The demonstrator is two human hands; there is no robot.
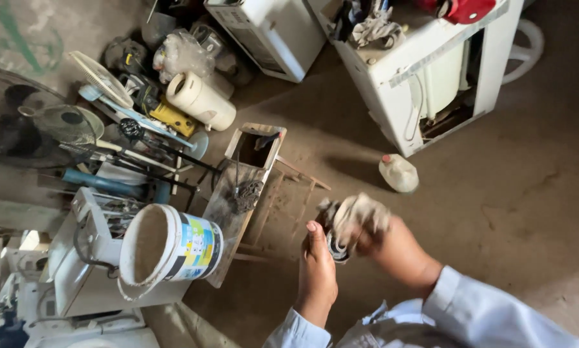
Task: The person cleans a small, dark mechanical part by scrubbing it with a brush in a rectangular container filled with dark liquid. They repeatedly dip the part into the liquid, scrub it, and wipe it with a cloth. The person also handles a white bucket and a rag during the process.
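My left hand (316, 265) grips a small dark round part (336, 248) from below, thumb pointing up. My right hand (392, 248) presses a dirty grey rag (357, 214) over the top of that part. Both hands are held close together above the dirt floor, in the lower middle of the head view. Most of the part is hidden by the rag and my fingers. I wear light blue sleeves (470, 309).
A white bucket (167, 248) lies tilted on a white appliance casing (83, 270) at lower left. A wooden box (257, 147), a plastic bottle (398, 173), an opened white machine (431, 71), fan parts (57, 122) and tools surround me.
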